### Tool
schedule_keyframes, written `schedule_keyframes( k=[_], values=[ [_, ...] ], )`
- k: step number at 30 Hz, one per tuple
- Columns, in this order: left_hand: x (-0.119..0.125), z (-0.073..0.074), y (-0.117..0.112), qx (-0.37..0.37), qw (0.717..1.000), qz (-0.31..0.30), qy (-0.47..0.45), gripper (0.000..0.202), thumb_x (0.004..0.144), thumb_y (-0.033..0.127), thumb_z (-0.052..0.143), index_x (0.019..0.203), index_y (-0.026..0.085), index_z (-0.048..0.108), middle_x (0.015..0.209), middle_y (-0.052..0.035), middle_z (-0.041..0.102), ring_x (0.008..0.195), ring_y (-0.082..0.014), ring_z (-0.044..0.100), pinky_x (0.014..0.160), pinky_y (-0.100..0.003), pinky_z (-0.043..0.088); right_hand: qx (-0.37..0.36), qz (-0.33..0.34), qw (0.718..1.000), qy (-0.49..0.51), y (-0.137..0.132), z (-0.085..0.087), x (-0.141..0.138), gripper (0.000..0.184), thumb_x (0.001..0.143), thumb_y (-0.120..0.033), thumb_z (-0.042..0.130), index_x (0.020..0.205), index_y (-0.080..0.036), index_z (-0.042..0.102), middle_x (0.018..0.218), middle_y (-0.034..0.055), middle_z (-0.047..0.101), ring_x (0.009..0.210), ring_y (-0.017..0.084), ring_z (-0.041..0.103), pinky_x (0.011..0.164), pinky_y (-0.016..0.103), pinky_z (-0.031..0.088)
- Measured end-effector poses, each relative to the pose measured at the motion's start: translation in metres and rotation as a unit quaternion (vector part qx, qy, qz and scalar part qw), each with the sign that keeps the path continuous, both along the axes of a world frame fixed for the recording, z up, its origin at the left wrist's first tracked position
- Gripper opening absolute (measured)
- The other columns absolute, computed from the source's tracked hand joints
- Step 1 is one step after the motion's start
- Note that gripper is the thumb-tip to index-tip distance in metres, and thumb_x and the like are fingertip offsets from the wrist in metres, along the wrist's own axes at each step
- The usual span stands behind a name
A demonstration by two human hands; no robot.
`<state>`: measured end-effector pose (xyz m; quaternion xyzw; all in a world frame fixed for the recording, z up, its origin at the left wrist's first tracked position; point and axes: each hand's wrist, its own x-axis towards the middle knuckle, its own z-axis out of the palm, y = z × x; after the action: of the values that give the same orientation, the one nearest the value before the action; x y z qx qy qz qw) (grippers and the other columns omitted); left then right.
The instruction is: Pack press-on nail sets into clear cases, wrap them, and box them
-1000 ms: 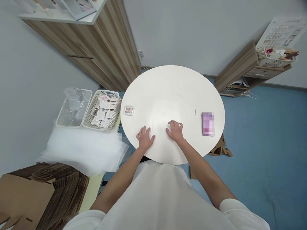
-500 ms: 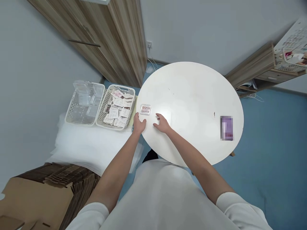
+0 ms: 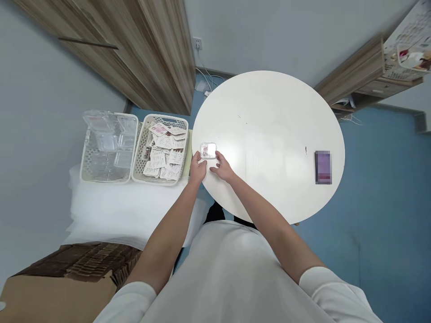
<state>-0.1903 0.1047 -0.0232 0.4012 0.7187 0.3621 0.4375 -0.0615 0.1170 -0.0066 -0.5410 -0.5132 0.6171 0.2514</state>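
A small clear plastic case (image 3: 208,150) with pinkish pieces inside is at the white round table's left edge, its right half bright with glare. My left hand (image 3: 198,168) holds the case at its left and near side, fingers along the left edge and thumb by the near edge. On the other side, my right hand (image 3: 223,168) is open, with the index fingertip at the case's right edge and the thumb apart from it. Whether the case is slightly lifted or rests on the table (image 3: 269,134), I cannot tell.
Left of the table are a white basket (image 3: 134,172) of printed cards and another basket (image 3: 83,168) of clear plastic boxes. White sheeting (image 3: 131,211) and folded cardboard (image 3: 57,296) are nearer. A purple blurred object (image 3: 323,167) lies at the table's right.
Both hands have come in around the case, the left reaching its left edge and the right its right edge. The case has shifted slightly toward me. The camera view has also moved.
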Motion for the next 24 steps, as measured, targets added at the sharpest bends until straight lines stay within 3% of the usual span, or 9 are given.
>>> schedule_keyframes(
  k=[6, 13, 19, 24],
  values=[
    [0.031, 0.018, -0.013, 0.022, 0.999, -0.039, -0.015, 0.055, 0.077, 0.020, 0.045, 0.131, 0.019, 0.033, 0.131, -0.0070, 0.043, 0.118, -0.0197, 0.041, 0.097, -0.033, 0.038, 0.029, -0.062, 0.998, -0.008, -0.021, 0.010, 0.032, 0.073, 0.067, -0.020, 0.056, 0.132, -0.028, 0.023, 0.139, 0.0037, 0.026, 0.126, 0.018, 0.029, 0.097, 0.038, 0.035],
    [0.091, 0.032, -0.046, 0.042, 0.987, -0.145, -0.046, 0.049, 0.078, 0.020, 0.045, 0.127, 0.020, 0.039, 0.127, -0.0070, 0.047, 0.112, -0.0197, 0.047, 0.092, -0.033, 0.042, 0.067, -0.118, 0.989, -0.057, -0.075, 0.024, 0.113, 0.064, 0.070, -0.019, 0.051, 0.129, -0.027, 0.029, 0.137, 0.0053, 0.032, 0.122, 0.018, 0.036, 0.094, 0.038, 0.039],
    [0.141, 0.034, -0.082, 0.013, 0.973, -0.216, -0.076, 0.046, 0.078, 0.019, 0.044, 0.123, 0.018, 0.044, 0.123, -0.0080, 0.052, 0.108, -0.0174, 0.052, 0.090, -0.031, 0.044, 0.070, -0.132, 0.986, -0.077, -0.119, 0.021, 0.191, 0.054, 0.072, -0.016, 0.047, 0.124, -0.024, 0.039, 0.129, 0.0059, 0.043, 0.113, 0.016, 0.046, 0.095, 0.036, 0.039],
    [0.172, 0.029, -0.104, -0.008, 0.966, -0.245, -0.085, 0.043, 0.078, 0.020, 0.044, 0.122, 0.017, 0.045, 0.123, -0.0085, 0.052, 0.107, -0.0167, 0.053, 0.092, -0.031, 0.042, 0.066, -0.115, 0.987, -0.086, -0.142, 0.013, 0.234, 0.050, 0.071, -0.013, 0.046, 0.120, -0.022, 0.044, 0.127, 0.0056, 0.046, 0.111, 0.015, 0.048, 0.095, 0.035, 0.040]
  ],
)
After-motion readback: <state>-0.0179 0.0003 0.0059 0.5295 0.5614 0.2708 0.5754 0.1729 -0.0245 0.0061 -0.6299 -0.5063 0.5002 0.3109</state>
